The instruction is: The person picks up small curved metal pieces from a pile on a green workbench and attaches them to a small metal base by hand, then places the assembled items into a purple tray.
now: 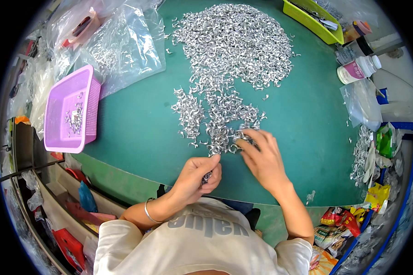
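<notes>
A large heap of small curved silvery metal pieces (236,41) covers the far middle of the green table (137,123). A looser spread of the same pieces (220,105) runs from it toward me. Near the table's front edge my left hand (199,176) is closed around a few of these metal pieces, some showing between thumb and fingers. My right hand (261,153) lies on the near right end of the spread, fingers bent and apart, its fingertips touching the pieces there. Whether it grips any of them is hidden under the fingers.
At the left stands a pink-purple plastic basket (96,91) with some metal pieces inside. Clear plastic bags (137,50) lie behind it. A yellow-green tray (307,20), a white bottle (353,71) and a strip of more pieces (360,156) line the right side.
</notes>
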A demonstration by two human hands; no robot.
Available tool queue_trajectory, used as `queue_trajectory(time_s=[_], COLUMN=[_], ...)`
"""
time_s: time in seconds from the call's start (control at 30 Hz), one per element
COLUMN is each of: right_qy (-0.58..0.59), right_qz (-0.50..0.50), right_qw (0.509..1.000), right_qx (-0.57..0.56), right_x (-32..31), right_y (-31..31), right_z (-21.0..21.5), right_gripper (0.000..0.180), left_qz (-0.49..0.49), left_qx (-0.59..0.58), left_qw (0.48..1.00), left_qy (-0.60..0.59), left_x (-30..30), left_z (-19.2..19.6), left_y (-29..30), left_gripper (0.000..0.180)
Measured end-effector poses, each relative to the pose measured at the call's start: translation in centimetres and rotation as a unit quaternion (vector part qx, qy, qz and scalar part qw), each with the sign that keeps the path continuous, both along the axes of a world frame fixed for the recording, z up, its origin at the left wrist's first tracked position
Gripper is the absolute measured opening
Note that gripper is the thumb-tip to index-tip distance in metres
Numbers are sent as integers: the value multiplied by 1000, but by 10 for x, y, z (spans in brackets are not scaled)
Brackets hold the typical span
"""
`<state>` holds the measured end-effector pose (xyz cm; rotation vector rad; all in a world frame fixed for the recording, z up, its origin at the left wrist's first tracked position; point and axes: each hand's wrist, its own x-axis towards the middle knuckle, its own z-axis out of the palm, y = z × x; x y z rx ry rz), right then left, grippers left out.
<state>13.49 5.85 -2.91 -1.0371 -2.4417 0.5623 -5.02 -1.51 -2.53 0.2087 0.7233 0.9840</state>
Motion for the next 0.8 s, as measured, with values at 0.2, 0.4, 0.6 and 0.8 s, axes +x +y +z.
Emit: queue_trajectory(time_s=[0.2, 0.4, 0.6, 0.8], right_qy=[118, 127, 12, -91], right_qz=[-172, -302, -182, -216], right_qw=[978, 942, 982, 967], right_qx=[-13, -65, 49, 100], right_x=[28, 46, 4, 7], right_y=[-5, -8, -11, -16], right_z=[0, 2, 11, 8], right_gripper=[16, 14, 24, 17], left_qz=[4, -23, -24, -56], left_qx=[-27, -23, -18, -20], left_qw=[1000, 999, 999, 998], left_qy=[6, 25, 34, 35], left_x=[-3, 1, 5, 1], left_z=[-2, 1, -1, 0], left_y=[0, -1, -1, -3], left_gripper=[29, 21, 19, 19])
